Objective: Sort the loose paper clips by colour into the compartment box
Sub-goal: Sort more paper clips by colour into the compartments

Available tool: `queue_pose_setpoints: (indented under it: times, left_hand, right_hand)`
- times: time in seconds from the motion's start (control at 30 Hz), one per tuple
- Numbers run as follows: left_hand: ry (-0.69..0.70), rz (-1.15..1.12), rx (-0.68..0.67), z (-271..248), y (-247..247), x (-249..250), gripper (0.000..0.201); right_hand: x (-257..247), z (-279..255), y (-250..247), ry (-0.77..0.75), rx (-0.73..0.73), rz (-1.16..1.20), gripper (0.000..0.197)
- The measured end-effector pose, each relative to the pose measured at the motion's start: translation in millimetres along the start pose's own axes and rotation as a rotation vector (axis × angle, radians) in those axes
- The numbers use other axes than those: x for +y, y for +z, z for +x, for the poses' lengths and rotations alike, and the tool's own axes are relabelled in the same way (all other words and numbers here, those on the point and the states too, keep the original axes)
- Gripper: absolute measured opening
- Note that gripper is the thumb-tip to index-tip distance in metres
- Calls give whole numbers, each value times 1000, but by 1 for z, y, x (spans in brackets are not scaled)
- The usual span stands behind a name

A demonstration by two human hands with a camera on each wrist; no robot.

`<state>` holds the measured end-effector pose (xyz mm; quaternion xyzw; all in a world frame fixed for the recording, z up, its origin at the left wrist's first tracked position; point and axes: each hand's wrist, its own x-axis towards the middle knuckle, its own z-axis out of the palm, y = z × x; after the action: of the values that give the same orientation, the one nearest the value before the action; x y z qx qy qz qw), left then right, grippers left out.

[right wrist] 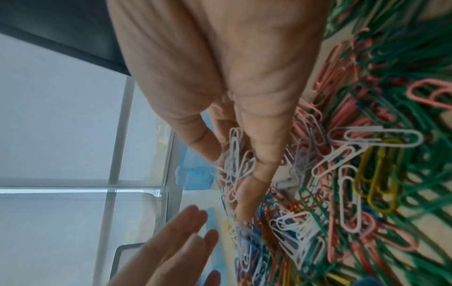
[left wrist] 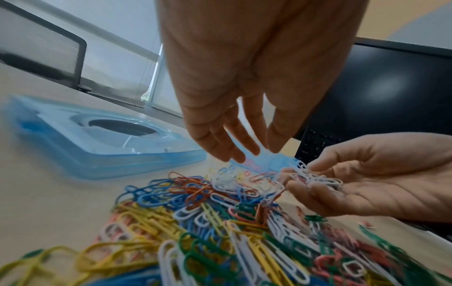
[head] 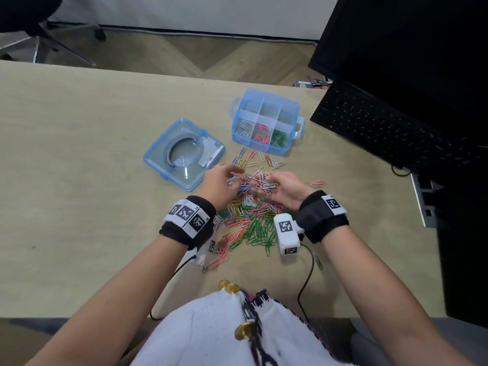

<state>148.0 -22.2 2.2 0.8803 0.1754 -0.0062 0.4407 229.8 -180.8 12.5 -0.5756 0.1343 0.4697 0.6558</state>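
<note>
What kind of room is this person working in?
Most likely an office: a desk with a black keyboard beside a monitor, and the wheeled base of an office chair on the floor beyond.

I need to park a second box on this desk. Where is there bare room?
Bare desk lies left of the lid and behind it. Crowded: the clip pile between lid, compartment box and both wrists. The keyboard blocks the right.
</note>
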Motion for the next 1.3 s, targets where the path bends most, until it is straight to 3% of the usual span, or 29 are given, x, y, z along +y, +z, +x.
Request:
queue_pose_setpoints:
  times: [0.17, 0.33, 0.57, 0.8, 0.87, 1.07, 1.2, 1.3]
  left_hand:
    - [123, -55, -106, -1, 9, 13, 19]
    - [121, -60, -4, 3, 11, 12, 15]
    - [402, 94, -105, 3, 15, 15, 28]
    - [462, 170, -133, 13, 27, 21, 17]
    - [403, 99, -116, 17, 26, 22, 13]
    - [-34, -443, -69, 28, 10, 25, 9]
    - [-199, -718, -211, 35, -4, 32, 7]
    - [-443, -917, -274, 41, -8, 36, 19]
  right_hand:
    - [4, 3, -6, -6, 10, 153, 24]
    - [4, 0, -5, -15, 13, 183, 33]
    - [2, -1, 3, 4, -20, 122, 25]
    - [5, 5, 2, 38, -26, 168, 33]
    - [5, 5, 2, 42, -30, 200, 34]
    - [1, 2, -6, 54, -15, 217, 43]
    - [1, 1, -11, 60, -24, 227, 47]
    - [0, -1, -13, 50, -25, 220, 46]
